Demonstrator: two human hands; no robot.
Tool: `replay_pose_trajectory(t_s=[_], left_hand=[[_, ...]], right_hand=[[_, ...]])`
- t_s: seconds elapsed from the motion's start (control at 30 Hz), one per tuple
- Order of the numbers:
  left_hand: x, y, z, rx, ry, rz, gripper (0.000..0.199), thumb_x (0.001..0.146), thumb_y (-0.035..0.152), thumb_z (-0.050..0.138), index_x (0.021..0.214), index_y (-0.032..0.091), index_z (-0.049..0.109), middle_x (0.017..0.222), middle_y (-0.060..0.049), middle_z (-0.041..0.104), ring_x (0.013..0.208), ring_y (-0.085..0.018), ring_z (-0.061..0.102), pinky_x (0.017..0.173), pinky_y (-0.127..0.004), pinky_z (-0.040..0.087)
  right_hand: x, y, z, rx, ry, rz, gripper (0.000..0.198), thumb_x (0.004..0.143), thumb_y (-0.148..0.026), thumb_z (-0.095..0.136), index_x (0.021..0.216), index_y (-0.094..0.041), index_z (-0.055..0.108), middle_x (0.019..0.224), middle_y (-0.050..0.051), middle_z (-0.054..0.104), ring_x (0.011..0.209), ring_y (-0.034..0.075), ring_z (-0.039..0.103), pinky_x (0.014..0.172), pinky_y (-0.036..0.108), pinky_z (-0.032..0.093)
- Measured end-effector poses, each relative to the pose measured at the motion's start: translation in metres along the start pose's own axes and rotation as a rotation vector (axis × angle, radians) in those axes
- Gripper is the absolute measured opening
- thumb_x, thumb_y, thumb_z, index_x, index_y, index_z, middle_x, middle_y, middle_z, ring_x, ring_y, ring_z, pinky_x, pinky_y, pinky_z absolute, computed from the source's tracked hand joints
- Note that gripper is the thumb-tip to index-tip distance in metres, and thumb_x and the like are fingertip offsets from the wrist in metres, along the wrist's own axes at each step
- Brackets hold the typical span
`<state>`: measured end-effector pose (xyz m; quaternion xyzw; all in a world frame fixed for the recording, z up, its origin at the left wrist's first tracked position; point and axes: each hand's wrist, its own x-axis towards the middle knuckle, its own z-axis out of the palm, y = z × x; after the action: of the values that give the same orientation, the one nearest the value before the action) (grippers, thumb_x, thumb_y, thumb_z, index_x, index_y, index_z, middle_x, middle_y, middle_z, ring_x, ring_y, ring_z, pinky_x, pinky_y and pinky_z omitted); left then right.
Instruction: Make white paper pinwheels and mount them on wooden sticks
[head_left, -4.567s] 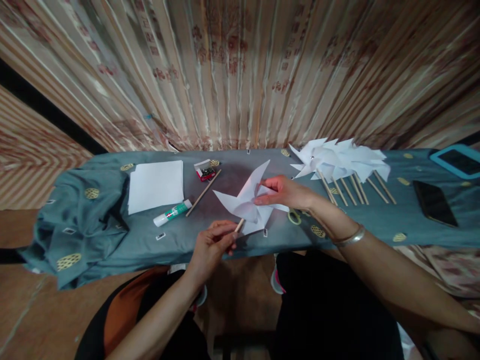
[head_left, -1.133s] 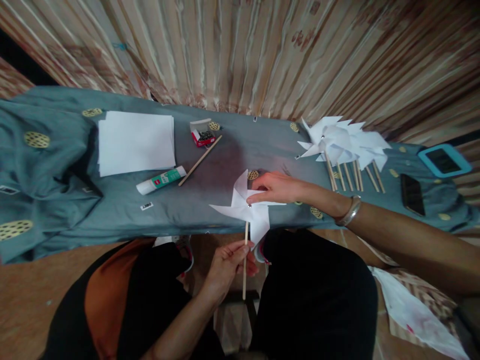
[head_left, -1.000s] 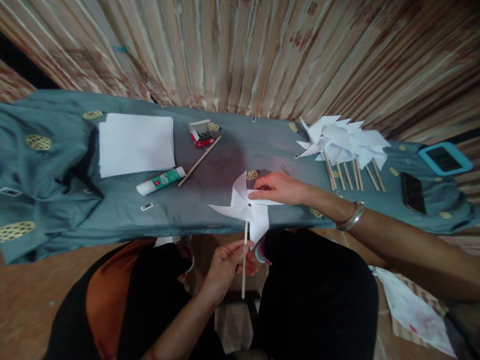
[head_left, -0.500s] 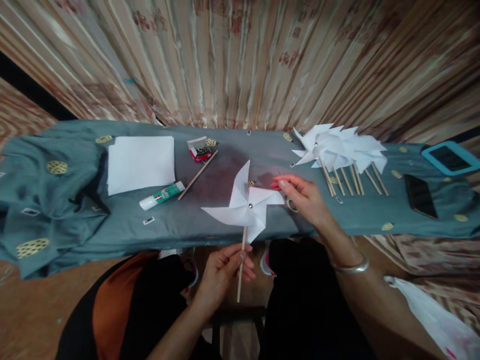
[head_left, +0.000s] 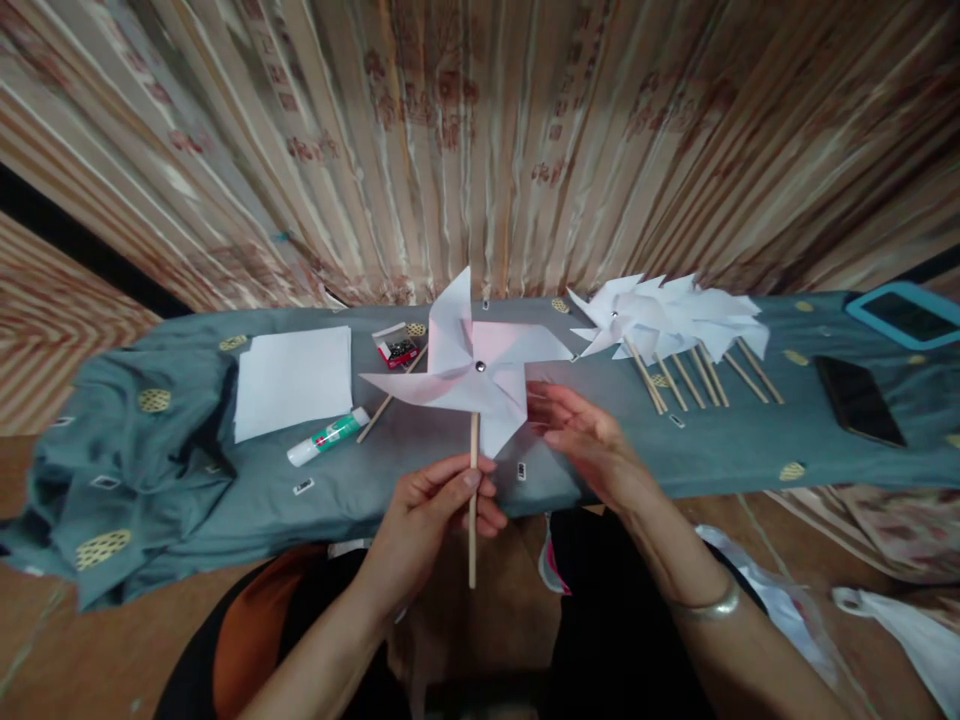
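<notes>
A white paper pinwheel with a silver pin at its centre stands upright in front of me on a thin wooden stick. My left hand grips that stick between thumb and fingers, below the paper blades. To the right of the lower blades is my right hand, its fingers apart and holding nothing. Its fingertips are close to a blade's edge; whether they touch it I cannot tell. Behind the pinwheel's left blade lies a loose wooden stick, partly hidden, beside an open red box of pins.
Finished pinwheels lie overlapped at the right on the grey cloth-covered table. A black phone and a blue-framed tablet are farther right. White paper sheets and a glue stick lie at the left. A pleated curtain hangs behind.
The pinwheel has come up and nearer, slightly left, with my left hand still on its stick. My right hand has moved down and left from the right blade, and its fingers have spread.
</notes>
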<state>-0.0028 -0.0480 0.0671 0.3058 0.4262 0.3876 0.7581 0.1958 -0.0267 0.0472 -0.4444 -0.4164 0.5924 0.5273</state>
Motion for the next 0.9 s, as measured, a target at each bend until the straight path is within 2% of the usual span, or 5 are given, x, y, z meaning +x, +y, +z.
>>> replay_pose_trajectory(t_s=[0.1,0.3,0.53,0.7,0.9], left_hand=[[0.006,0.007,0.006,0.021,-0.018,0.008,0.032,0.065,0.039,0.082,0.083,0.014,0.074,0.067,0.0,0.066,0.052,-0.012,0.063,0.051,-0.022,0.051],[0.02,0.006,0.005,0.102,-0.01,0.042,0.028,0.067,0.037,0.079,0.085,0.016,0.076,0.069,-0.001,0.068,0.06,-0.012,0.062,0.064,-0.025,0.052],[0.033,-0.002,-0.005,0.356,0.016,0.265,0.015,0.075,0.029,0.07,0.082,0.019,0.079,0.078,-0.002,0.067,0.076,-0.014,0.056,0.073,-0.023,0.043],[0.038,-0.001,-0.003,0.377,0.0,0.336,0.015,0.075,0.027,0.068,0.078,0.018,0.079,0.08,-0.005,0.067,0.077,-0.017,0.057,0.075,-0.025,0.044],[0.044,-0.007,-0.008,0.51,0.008,0.467,0.019,0.084,0.029,0.062,0.081,0.02,0.079,0.083,-0.004,0.068,0.081,-0.018,0.06,0.077,-0.025,0.044]], right_hand=[[0.002,-0.002,0.009,0.026,-0.021,0.034,0.047,0.064,-0.032,0.082,0.107,-0.026,0.066,0.103,0.002,0.074,0.096,0.019,0.066,0.084,0.032,0.052],[0.01,-0.011,0.012,0.072,0.114,0.042,0.043,0.061,-0.033,0.085,0.099,-0.025,0.068,0.078,-0.002,0.072,0.073,0.014,0.064,0.076,0.029,0.053],[0.011,-0.017,0.011,0.129,0.102,0.083,0.042,0.06,-0.03,0.085,0.099,-0.023,0.069,0.079,-0.002,0.072,0.068,0.012,0.063,0.069,0.025,0.052],[0.012,-0.011,0.018,0.162,0.087,0.14,0.042,0.057,-0.029,0.087,0.095,-0.024,0.069,0.071,-0.004,0.07,0.064,0.009,0.062,0.064,0.021,0.05],[0.013,-0.002,0.033,0.096,0.063,0.139,0.045,0.053,-0.031,0.089,0.091,-0.023,0.067,0.067,-0.005,0.07,0.06,0.01,0.06,0.06,0.023,0.05]])
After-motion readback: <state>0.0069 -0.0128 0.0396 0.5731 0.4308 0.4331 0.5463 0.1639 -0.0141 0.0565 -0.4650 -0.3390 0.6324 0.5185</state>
